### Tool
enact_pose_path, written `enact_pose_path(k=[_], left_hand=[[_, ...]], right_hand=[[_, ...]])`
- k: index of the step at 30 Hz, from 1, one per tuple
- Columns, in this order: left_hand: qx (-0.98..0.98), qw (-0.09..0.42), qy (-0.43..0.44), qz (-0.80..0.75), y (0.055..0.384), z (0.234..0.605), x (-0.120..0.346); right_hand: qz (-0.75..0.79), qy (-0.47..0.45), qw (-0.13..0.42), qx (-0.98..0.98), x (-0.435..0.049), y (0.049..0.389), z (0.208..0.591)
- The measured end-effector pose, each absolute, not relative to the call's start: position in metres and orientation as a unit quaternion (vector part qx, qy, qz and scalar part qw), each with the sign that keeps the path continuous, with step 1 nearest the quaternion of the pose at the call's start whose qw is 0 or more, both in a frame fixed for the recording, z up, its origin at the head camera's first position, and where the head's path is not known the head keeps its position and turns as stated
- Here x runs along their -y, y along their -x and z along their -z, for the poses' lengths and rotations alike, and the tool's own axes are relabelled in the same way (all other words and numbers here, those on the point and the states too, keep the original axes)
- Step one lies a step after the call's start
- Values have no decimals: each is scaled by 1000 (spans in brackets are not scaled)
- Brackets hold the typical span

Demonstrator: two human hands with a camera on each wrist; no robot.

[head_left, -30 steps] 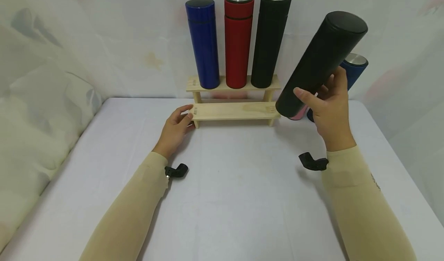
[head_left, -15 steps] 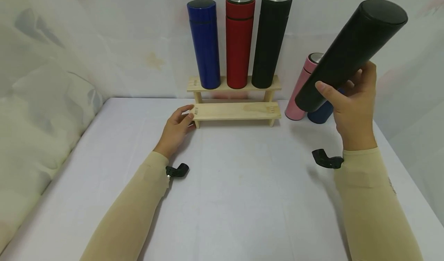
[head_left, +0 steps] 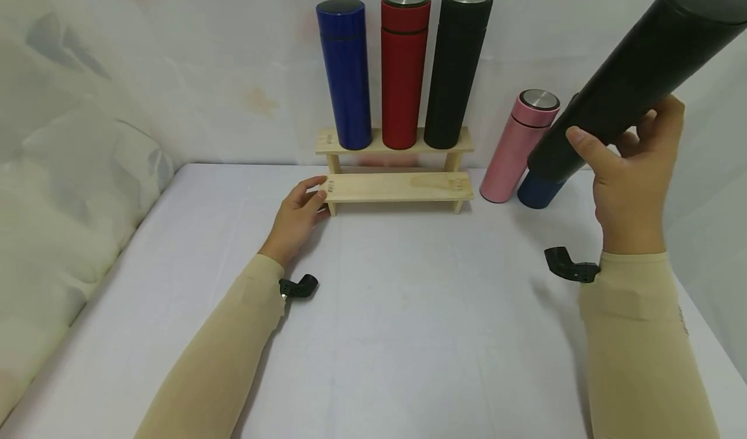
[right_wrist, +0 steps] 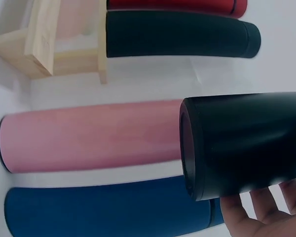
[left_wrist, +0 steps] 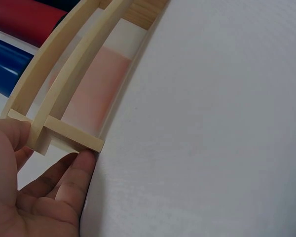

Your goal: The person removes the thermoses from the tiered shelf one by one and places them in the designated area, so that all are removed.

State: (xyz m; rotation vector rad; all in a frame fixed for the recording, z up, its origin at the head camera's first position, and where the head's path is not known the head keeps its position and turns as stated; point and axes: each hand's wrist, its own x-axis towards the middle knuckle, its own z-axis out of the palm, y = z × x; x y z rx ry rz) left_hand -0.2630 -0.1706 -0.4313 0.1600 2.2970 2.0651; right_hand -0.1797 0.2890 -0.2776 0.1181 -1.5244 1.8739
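My right hand [head_left: 633,166] grips a black thermos flask [head_left: 636,69], tilted and held in the air, its top leaning right. In the right wrist view the flask's base [right_wrist: 190,148] hangs before a pink thermos [right_wrist: 93,136] and a dark blue thermos [right_wrist: 108,210], both standing on the table. My left hand [head_left: 294,218] holds the left end of a two-step wooden stand [head_left: 399,187] between thumb and fingers. On the upper step stand a blue thermos [head_left: 344,76], a red thermos [head_left: 404,82] and another black thermos [head_left: 456,76].
A white cloth covers the table [head_left: 403,322]. Behind it hangs a pale patterned curtain [head_left: 233,56], and draped fabric [head_left: 70,166] rises along the left. The raised flask partly hides the dark blue thermos in the head view.
My right hand has carried the black thermos to the right and a little upward, uncovering the pink thermos. The left hand and the stand stay in place.
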Motion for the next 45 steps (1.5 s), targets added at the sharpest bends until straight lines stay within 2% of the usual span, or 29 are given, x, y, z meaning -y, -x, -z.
enact_pose_path(k=[7, 17, 35, 45], left_hand=[[-744, 26, -49, -666, 262, 429, 170], [-748, 25, -45, -661, 262, 429, 171], [-747, 27, -54, -662, 262, 430, 170], [-742, 25, -51, -668, 263, 431, 171]], right_hand=[[-718, -25, 376, 585, -303, 178, 275], [-681, 53, 391, 617, -321, 172, 273], [-670, 134, 358, 636, -349, 168, 286], [-656, 171, 339, 652, -366, 177, 304]])
